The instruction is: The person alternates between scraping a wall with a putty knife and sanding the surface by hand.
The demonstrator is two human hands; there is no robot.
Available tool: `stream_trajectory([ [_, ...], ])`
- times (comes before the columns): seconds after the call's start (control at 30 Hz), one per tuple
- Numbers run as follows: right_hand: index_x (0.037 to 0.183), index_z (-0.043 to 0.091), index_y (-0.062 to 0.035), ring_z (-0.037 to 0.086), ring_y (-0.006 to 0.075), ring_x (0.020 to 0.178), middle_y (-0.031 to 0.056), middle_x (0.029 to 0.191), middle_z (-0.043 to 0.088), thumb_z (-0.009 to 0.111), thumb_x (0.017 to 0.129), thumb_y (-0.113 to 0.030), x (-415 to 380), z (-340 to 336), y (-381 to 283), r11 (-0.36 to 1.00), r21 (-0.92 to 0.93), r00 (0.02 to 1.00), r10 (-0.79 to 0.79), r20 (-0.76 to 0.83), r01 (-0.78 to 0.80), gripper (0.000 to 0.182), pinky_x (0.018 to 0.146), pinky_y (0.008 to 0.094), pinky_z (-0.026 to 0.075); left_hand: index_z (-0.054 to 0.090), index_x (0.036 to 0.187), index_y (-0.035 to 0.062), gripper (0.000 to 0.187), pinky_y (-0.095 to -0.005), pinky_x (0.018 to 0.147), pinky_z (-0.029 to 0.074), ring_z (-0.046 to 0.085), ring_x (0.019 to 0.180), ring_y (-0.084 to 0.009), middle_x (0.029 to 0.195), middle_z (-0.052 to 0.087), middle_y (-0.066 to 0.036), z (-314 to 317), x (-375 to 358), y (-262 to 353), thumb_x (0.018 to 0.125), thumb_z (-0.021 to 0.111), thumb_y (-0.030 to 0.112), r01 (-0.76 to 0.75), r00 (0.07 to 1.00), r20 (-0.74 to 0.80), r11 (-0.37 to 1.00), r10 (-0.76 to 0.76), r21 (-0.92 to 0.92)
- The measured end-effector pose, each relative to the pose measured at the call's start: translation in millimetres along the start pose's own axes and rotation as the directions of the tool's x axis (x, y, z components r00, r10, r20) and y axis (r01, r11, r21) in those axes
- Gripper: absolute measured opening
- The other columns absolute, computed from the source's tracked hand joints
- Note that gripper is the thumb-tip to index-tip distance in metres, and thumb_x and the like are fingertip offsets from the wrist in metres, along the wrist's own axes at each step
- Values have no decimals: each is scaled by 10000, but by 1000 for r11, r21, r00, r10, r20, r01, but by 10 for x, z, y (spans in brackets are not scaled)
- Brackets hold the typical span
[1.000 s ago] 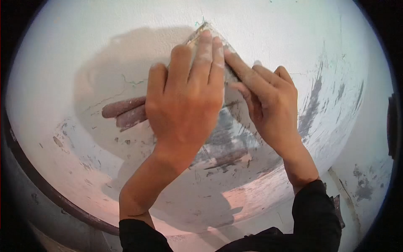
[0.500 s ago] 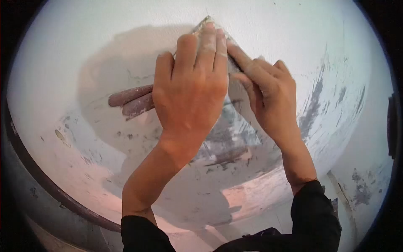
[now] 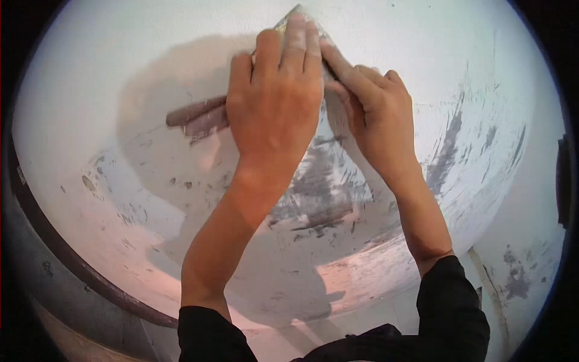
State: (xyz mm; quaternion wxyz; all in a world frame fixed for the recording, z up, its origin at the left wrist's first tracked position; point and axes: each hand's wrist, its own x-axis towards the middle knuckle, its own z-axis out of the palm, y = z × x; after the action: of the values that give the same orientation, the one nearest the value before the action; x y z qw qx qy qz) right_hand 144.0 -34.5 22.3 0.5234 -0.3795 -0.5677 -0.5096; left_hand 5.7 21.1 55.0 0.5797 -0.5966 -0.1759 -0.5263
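Note:
Both hands are on a flat metal tool (image 3: 297, 9), whose pointed corner shows above the fingertips, against a white, patchy wall (image 3: 386, 60). My left hand (image 3: 274, 105) lies over the tool with its fingers stretched upward and slightly apart. To its left a dark reddish-brown handle (image 3: 196, 114) sticks out in two parts, partly hidden behind the hand. My right hand (image 3: 380, 108) grips the tool's right edge, index finger extended along it and thumb below. Most of the blade is hidden under the hands.
Grey smears (image 3: 319, 187) mark the wall below the hands, with more dark streaks (image 3: 446, 151) on the right. A dark brown strip (image 3: 78, 262) curves along the lower left. A crack (image 3: 491, 283) runs down the wall at the lower right.
Both hands and the tool have moved up the wall by a small distance. The handle has risen with them and sits slightly further right.

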Motion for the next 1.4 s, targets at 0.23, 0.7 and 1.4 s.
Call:
stream_trajectory([
  [0.23,1271,655,-111,424,168,536,6,607,482,714,861,-201,-161,-283,-121,1000,-19,995,-5,104,7,424,588,311,309,715,1181,126,370,-292,756,434,551,986,-144,1231,685,15,-327,-151,78,823,661,199,2,989,148,1000,1,-19],
  [0.7,1297,643,-140,414,180,538,4,613,475,713,849,-232,-91,-157,202,994,96,986,-73,147,59,463,587,315,298,686,1230,105,423,-314,775,438,545,1043,-165,1270,662,-8,-196,-77,334,826,657,225,99,979,165,990,-115,104],
  [1.4,1295,656,-136,404,190,579,42,655,524,668,889,-204,19,-374,146,991,125,976,-73,207,48,411,613,310,314,722,1149,66,355,-305,722,429,543,885,-184,1037,735,15,-294,7,321,797,671,75,172,979,115,985,-169,-13],
])
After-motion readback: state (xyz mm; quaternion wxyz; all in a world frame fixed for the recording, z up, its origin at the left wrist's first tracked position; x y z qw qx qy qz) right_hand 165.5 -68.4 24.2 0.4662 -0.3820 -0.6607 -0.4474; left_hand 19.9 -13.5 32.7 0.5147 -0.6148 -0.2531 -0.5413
